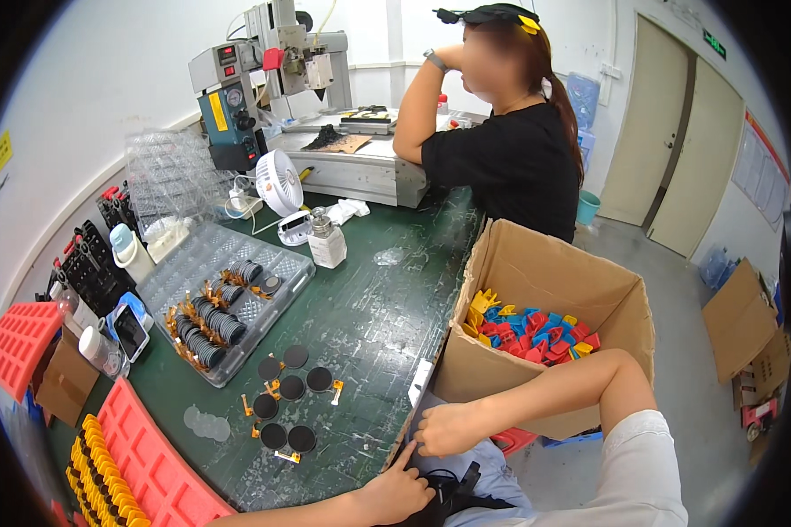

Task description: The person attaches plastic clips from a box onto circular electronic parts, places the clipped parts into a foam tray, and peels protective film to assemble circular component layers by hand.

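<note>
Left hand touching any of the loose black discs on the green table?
Apart. Head view shows a strip of green tabletop between the left hand and the loose black discs.

Head-worn fisheye, angled down, close above workbench (369,307)

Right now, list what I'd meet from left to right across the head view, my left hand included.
Upper red tray, clear plastic tray, your left hand, open cardboard box, brown cardboard panel near the right edge.
</note>
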The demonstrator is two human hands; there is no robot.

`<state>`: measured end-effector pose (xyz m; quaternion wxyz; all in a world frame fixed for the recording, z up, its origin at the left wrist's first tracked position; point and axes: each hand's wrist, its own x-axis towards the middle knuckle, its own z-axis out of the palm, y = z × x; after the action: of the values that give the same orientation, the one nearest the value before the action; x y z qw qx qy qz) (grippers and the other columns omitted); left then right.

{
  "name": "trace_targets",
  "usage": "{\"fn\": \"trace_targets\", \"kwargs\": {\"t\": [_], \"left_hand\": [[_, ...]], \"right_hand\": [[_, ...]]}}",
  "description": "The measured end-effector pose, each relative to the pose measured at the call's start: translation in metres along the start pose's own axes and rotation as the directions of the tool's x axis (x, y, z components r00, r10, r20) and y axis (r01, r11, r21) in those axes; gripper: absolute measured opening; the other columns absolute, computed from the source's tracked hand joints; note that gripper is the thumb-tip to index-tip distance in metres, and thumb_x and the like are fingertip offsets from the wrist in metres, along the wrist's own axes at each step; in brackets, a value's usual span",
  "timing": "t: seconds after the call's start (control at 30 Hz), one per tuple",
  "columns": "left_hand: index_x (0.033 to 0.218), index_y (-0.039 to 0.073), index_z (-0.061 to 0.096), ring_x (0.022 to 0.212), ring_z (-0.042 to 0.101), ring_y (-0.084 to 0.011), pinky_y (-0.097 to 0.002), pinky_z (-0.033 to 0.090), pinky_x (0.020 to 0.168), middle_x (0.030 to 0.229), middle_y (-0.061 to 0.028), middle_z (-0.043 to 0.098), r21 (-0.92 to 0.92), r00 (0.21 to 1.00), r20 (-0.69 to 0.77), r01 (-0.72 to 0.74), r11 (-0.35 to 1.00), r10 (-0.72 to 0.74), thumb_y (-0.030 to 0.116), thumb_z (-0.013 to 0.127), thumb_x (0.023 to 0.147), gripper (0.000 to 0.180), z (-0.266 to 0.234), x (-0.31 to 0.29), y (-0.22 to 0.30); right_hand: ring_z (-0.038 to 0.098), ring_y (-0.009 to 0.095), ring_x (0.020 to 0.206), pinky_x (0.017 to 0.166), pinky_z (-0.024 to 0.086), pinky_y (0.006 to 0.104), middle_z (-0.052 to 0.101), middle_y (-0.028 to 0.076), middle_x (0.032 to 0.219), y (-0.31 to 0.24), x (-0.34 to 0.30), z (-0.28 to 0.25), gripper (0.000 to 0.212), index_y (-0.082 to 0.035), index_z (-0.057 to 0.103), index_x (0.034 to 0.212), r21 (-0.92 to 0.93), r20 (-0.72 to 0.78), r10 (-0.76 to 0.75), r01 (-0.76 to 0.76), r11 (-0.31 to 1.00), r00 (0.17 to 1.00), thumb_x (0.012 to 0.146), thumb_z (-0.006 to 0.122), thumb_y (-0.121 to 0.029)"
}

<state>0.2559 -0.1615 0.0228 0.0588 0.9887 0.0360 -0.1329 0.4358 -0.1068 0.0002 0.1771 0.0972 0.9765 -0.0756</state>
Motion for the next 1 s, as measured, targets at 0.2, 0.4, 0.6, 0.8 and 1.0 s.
{"fn": "trace_targets", "kwargs": {"t": [0.2,0.4,0.6,0.8,1.0], "left_hand": [[0.082,0.006,0.058,0.078,0.058,-0.0207,-0.0534,0.018,0.104,0.072,-0.0035,0.057,0.024,0.999,-0.045,0.026,0.999,-0.025,0.026,0.054,0.079,0.02,0.023,-0.002,-0.004],[0.085,0.005,0.056,0.077,0.058,-0.0226,-0.0428,0.039,0.09,0.074,-0.0054,0.056,0.007,0.995,-0.085,-0.055,0.998,0.056,0.022,0.051,0.079,0.019,0.031,0.002,-0.006],[0.086,0.006,0.055,0.077,0.058,-0.0227,-0.0398,0.042,0.081,0.075,-0.0059,0.055,-0.067,0.999,-0.039,-0.033,0.997,0.031,0.02,0.051,0.079,0.017,0.039,0.001,-0.003],[0.088,0.004,0.054,0.07,0.056,-0.023,-0.0343,0.045,0.062,0.073,-0.0067,0.053,-0.311,0.919,-0.359,-0.284,0.907,0.164,0.017,0.051,0.079,0.016,-0.004,-0.002,-0.016],[0.085,0.004,0.059,0.077,0.059,-0.0252,-0.0356,0.047,0.067,0.087,-0.0088,0.061,-0.272,0.518,-0.772,0.255,0.928,-0.368,0.002,0.057,0.069,0.016,-0.055,-0.042,-0.069]], "right_hand": [[0.059,0.026,0.087,0.074,0.044,0.0366,0.06,0.01,0.089,0.002,0.003,-0.004,0.031,-0.005,0.061,0.092,0.012,0.059,0.058,-0.059,0.998,0.997,0.073,0.063,-0.03],[0.059,0.025,0.088,0.076,0.044,0.0364,0.06,0.009,0.092,-0.001,-0.009,-0.012,0.037,-0.006,0.057,0.101,0.025,0.082,0.108,-0.111,0.994,0.991,0.074,0.062,-0.031],[0.059,0.025,0.09,0.076,0.044,0.0362,0.06,0.009,0.093,0.001,-0.003,-0.01,0.037,-0.007,0.057,0.103,0.018,0.105,0.145,-0.148,0.989,0.984,0.075,0.061,-0.032],[0.059,0.026,0.087,0.074,0.045,0.0359,0.06,0.01,0.09,0.007,-0.003,-0.008,0.036,-0.007,0.057,0.102,0.01,0.107,0.138,-0.14,0.99,0.985,0.076,0.06,-0.032],[0.06,0.026,0.082,0.071,0.046,0.037,0.06,0.009,0.086,0.016,-0.005,0.002,0.036,-0.007,0.057,0.1,-0.039,0.057,0.164,-0.162,0.986,0.985,0.076,0.06,-0.033]]}}
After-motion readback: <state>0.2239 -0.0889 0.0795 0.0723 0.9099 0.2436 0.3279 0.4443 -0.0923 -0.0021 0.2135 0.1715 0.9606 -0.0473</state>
